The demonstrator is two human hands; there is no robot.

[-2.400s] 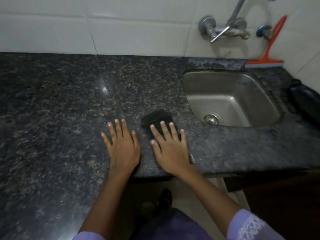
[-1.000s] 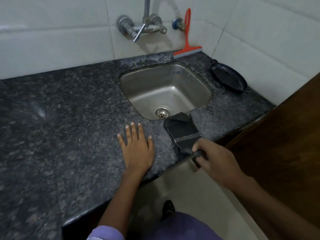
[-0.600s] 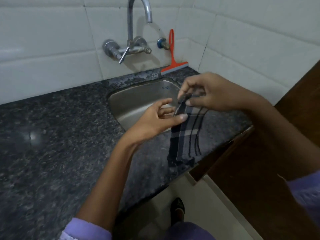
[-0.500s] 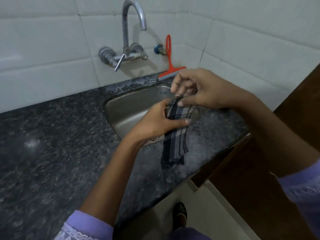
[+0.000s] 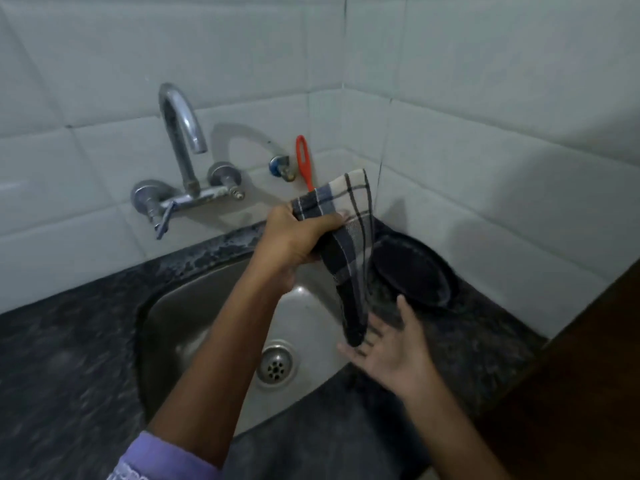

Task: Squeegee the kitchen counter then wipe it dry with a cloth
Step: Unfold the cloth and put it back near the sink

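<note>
Over the steel sink (image 5: 194, 317) | left hand (image 5: 294, 239) grips the dark-and-cream checked cloth (image 5: 349, 251), which hangs down | right hand (image 5: 388, 351) spread palm-up, fingers touching its lower tip | orange squeegee (image 5: 304, 161) leaning at the wall

Cloth (image 5: 349, 244) hangs over sink (image 5: 194, 327), pan (image 5: 412, 271) right

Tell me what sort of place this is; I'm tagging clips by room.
Most likely a home kitchen: a steel sink set in a dark granite counter, a wall-mounted tap on white tiles, and the left hand holding a checked cloth over the sink.
</note>
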